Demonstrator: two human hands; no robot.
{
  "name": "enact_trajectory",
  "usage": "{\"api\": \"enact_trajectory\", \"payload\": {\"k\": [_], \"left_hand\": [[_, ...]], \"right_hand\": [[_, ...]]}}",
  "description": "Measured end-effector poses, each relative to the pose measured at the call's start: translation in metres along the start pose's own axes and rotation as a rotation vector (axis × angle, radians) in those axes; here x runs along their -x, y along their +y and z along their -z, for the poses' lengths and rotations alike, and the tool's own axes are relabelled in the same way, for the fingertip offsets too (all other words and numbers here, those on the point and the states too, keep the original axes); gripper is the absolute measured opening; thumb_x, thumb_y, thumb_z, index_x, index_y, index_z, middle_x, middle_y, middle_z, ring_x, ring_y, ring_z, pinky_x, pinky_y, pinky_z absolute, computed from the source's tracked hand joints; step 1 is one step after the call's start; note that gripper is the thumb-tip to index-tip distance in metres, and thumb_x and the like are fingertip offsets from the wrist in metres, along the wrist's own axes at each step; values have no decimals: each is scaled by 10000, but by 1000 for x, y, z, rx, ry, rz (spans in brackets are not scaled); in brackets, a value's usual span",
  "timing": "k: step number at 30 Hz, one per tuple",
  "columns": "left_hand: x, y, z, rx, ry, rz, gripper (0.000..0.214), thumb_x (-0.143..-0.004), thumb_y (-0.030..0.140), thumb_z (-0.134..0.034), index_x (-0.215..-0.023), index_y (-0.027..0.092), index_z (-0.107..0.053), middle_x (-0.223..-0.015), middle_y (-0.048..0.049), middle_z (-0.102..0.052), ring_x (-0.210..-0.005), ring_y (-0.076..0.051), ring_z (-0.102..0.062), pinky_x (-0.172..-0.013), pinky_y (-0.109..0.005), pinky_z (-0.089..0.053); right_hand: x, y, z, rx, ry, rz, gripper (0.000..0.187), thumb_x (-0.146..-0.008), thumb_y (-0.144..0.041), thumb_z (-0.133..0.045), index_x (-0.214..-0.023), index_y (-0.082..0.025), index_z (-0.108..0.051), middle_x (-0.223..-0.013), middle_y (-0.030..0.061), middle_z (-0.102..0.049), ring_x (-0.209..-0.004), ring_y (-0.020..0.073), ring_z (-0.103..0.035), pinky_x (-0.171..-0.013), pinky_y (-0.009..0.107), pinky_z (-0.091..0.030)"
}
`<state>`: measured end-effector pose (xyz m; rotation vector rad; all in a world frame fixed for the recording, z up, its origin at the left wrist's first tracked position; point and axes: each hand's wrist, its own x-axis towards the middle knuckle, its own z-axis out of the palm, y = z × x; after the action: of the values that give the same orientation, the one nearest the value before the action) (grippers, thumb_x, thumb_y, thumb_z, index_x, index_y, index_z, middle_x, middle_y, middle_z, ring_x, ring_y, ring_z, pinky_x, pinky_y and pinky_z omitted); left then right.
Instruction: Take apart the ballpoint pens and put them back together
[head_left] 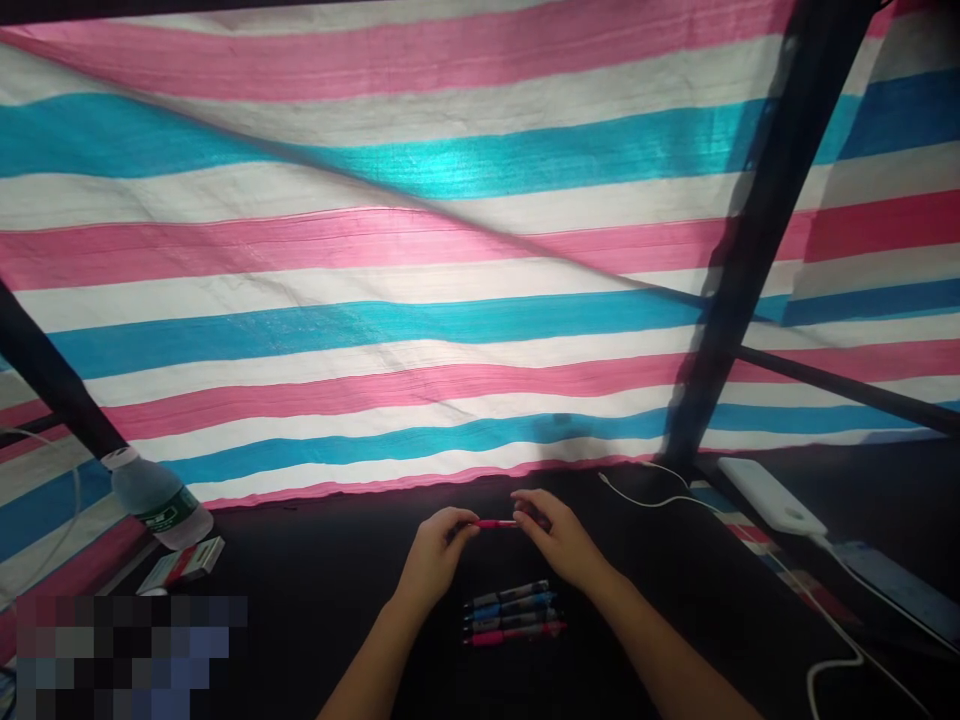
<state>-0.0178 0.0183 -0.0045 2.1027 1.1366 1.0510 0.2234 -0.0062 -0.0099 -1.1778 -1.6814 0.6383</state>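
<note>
My left hand (437, 545) and my right hand (555, 535) hold a pink pen (496, 523) level between them, above a dark table (315, 580). Each hand pinches one end of the pen with closed fingers. Just below the hands, several pens (514, 613) lie side by side on the table, black, blue and pink among them.
A plastic water bottle (154, 497) lies at the left beside a small red and white box (184, 565). A white power bank (772, 495) with a white cable (832, 660) sits at the right. A pink, blue and white striped tarp (420, 250) and black poles (742, 260) stand behind.
</note>
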Motion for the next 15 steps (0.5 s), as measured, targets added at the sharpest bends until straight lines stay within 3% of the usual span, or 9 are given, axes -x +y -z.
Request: {"api": "enact_trajectory", "payload": {"k": [2,4,10,15], "left_hand": [[8,5,0,9,7,-34,139,-962,301,-623,-1012,241,-738,-992,-42,-744,-897,-210,-686,-785,-309,-533],[12,6,0,-18,12,-84,152,-978,293,-609,-1047,252,-739,-1009,-45,-738,-934,-209,-682,-824,-316,-538],[16,-4,11,-150,64,-213,184,-1000,292,-593,-1104,260,-741,-993,-57,-733,-933,-212,-677,-843,-323,-546],[17,-8,11,-131,67,-204,194,-1012,312,-575,-1090,259,-744,-973,-50,-729,-903,-200,-679,-817,-306,-544]], "right_hand": [[0,-3,-3,-130,-107,-104,307,-975,-465,-578,-998,-208,-744,-814,34,-681,-735,196,-620,-670,303,-484],[1,-5,-7,-244,-190,-192,366,-955,-512,-596,-860,-182,-724,-664,-10,-589,-565,138,-518,-538,259,-384],[1,-3,-8,-528,-243,-399,418,-885,-556,-675,-737,-167,-638,-576,-59,-478,-444,70,-338,-447,229,-196],[0,3,-8,-532,-180,-441,401,-834,-552,-724,-769,-158,-681,-583,-39,-538,-452,77,-403,-451,224,-209]]}}
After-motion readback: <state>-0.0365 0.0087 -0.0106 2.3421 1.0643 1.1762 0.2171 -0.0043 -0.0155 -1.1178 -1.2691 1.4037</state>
